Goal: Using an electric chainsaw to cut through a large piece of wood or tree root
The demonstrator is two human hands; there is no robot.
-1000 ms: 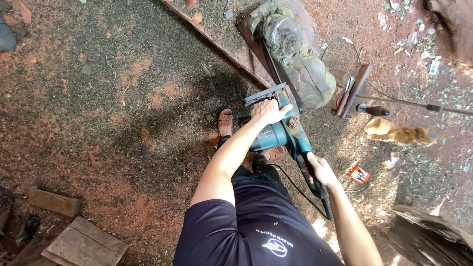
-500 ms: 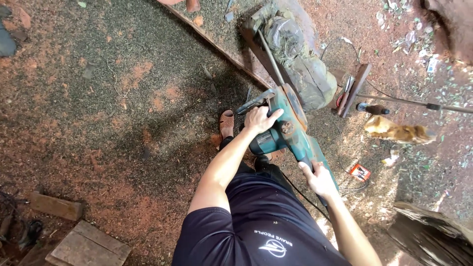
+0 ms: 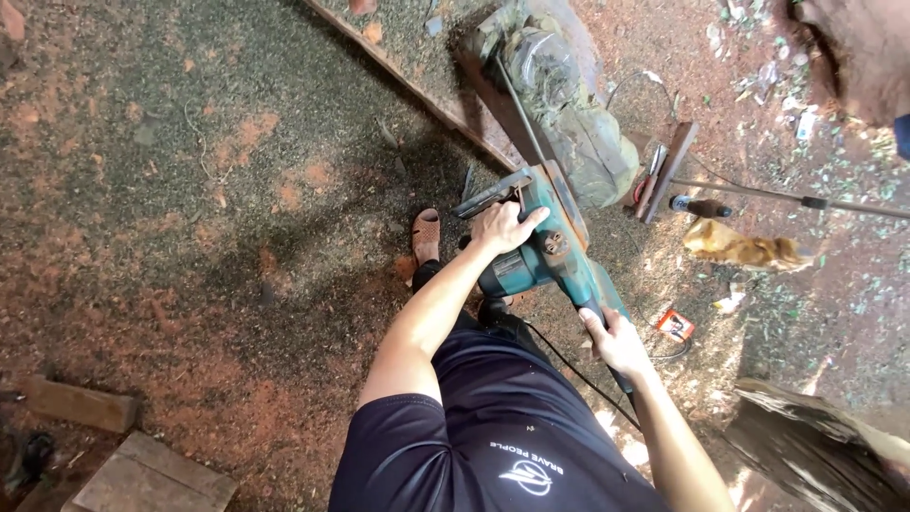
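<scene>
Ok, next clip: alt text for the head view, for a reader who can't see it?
Seen from above, a person grips a teal electric chainsaw, left hand on the front handle and right hand on the rear grip, its bar laid along a weathered log. They stand on sawdust-strewn ground, a sandalled foot beside the saw.

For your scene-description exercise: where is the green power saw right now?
In the head view, the saw sits right of centre, gripped by the left hand in front and the right hand behind, above the sandalled foot, near the log.
</scene>
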